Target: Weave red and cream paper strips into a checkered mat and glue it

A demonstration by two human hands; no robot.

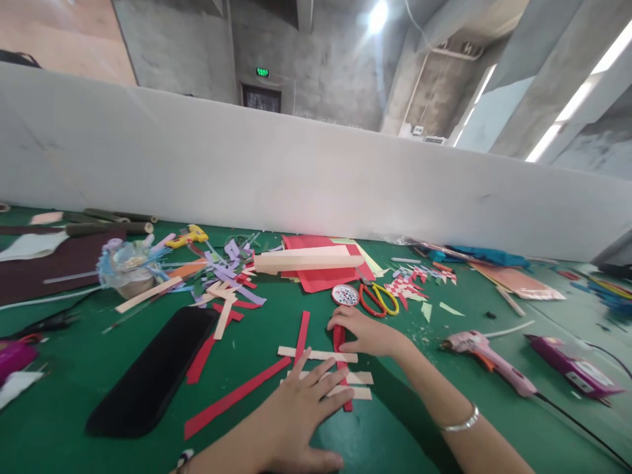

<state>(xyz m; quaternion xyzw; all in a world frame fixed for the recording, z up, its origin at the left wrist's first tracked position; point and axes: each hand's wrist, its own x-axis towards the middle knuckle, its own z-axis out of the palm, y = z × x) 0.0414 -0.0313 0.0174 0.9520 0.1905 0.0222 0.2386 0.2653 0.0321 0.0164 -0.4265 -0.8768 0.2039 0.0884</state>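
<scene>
My left hand lies flat with its fingers spread, pressing on several cream paper strips set crosswise on the green table. My right hand is closed around the upper part of a red paper strip, thumb on one side and fingers on the other. That strip runs down across the cream strips, its lower end showing beside my left fingertips. Another red strip stands upright in the layout, its lower part hidden by my left hand. A longer red strip lies slanted to the left.
Beyond my hands lie red-and-yellow-handled scissors, a small round dish and red paper sheets. On the left are a black flat pad and piled paper scraps. A pink glue gun with a cord sits right.
</scene>
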